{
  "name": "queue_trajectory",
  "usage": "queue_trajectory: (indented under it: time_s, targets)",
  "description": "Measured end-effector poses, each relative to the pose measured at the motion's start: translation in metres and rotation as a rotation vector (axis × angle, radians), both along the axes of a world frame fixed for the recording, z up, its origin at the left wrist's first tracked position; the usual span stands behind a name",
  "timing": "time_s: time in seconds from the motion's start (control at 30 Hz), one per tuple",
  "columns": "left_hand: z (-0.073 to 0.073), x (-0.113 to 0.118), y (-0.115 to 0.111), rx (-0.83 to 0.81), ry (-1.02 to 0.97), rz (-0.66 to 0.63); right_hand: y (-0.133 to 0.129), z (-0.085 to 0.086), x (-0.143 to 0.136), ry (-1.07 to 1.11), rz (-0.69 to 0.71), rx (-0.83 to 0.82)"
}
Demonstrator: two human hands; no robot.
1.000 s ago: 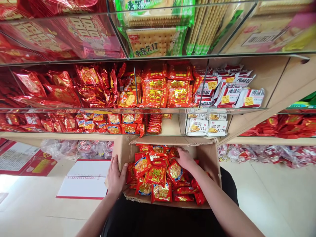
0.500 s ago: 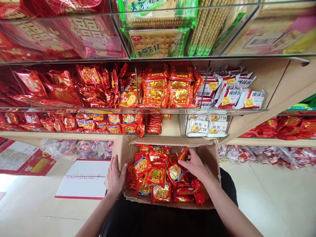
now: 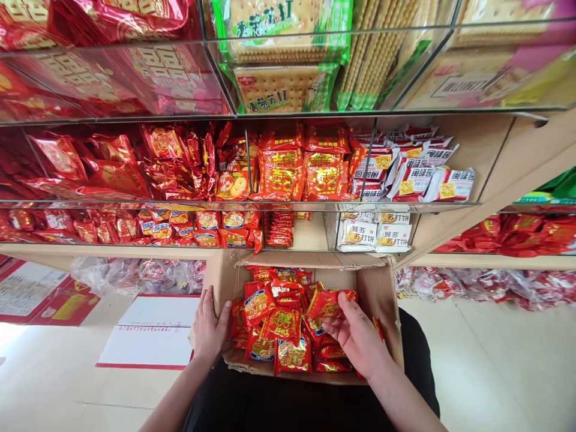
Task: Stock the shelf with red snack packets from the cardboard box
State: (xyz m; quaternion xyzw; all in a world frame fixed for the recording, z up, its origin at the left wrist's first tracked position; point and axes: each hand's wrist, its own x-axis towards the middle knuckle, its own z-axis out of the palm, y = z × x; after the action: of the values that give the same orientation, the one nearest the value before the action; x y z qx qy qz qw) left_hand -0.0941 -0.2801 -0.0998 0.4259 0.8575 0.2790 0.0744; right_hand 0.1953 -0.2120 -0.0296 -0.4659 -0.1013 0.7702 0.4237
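Note:
An open cardboard box [image 3: 398, 324] rests on my lap, piled with small red-and-gold snack packets [image 3: 282, 324]. My left hand [image 3: 211, 330] grips the box's left wall, thumb at the inner edge and fingers along the outside. Over the right part of the pile, my right hand [image 3: 360, 336] pinches one red snack packet [image 3: 330, 303] between thumb and fingers. That packet lies nearly flat above the others, its right end partly covered by my fingers. Some packets under the right hand are hidden.
Just beyond the box, a low shelf compartment [image 3: 310, 233] has a stack of red packets [image 3: 281, 231] at its left and bare board beside it. White cracker packets [image 3: 373, 234] fill the neighbouring compartment. Clear dividers [image 3: 333, 231] separate them. A red-edged white carton flap [image 3: 146, 336] lies at left.
My right hand has lifted a red packet off the pile and shifted it slightly left, turning it flatter. My left hand stays on the box wall. The view has tilted slightly.

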Motion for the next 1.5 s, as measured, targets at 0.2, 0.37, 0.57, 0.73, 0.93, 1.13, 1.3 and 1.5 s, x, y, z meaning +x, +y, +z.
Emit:
queue_trajectory:
  time_s: [0.2, 0.37, 0.57, 0.73, 0.93, 1.13, 1.3, 1.5]
  targets:
    - [0.002, 0.001, 0.0, 0.007, -0.007, 0.004, -0.015, -0.009, -0.01, 0.056, 0.007, -0.206]
    - [0.002, 0.0, 0.0, 0.023, -0.004, -0.016, -0.017, -0.008, -0.007, 0.096, 0.002, -0.118]
    - [0.002, 0.001, 0.0, 0.017, -0.006, -0.001, -0.015, -0.008, -0.005, -0.021, -0.019, -0.038]
    - [0.005, 0.002, 0.001, -0.008, -0.007, -0.003, -0.019, -0.006, -0.007, -0.037, 0.069, -0.03]
    - [0.005, 0.001, 0.001, -0.002, -0.004, -0.004, -0.022, -0.005, -0.008, -0.024, 0.108, 0.003]
    - [0.005, 0.001, 0.0, -0.008, -0.007, -0.006, -0.024, -0.003, -0.013, 0.038, 0.182, 0.084]
    - [0.004, 0.001, 0.0, -0.005, -0.012, 0.002, -0.025, 0.0, -0.015, 0.031, 0.192, 0.06]
    - [0.004, 0.001, 0.0, -0.008, -0.02, 0.001, -0.024, -0.003, -0.016, 0.026, 0.206, 0.074]
